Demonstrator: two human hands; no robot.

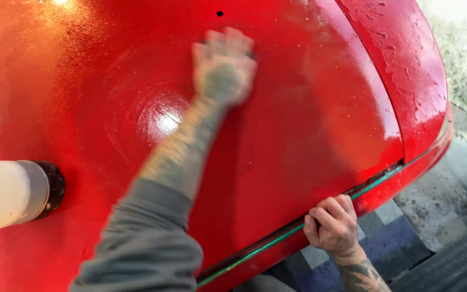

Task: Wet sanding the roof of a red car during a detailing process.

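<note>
A wet red car panel fills most of the view, and both hands are set against it. Its surface is covered with water and a thin soapy film, and a bright glare is seen just left of the left forearm. A second red panel with water drops lies beyond the hands to the right, divided from the first by a curved seam. Below the right hand, a checkered floor mat in grey and blue is seen, with wet concrete ground beside it. At the far left of the left arm, a white cylinder with a black end juts into view. The left arm, in a grey sleeve pushed up, is stretched out over the panel. The left hand is blurred and pressed flat on the panel; whether something is held under it cannot be told. The right hand is clenched around the panel's lower edge, fingers curled over the dark trim strip.
</note>
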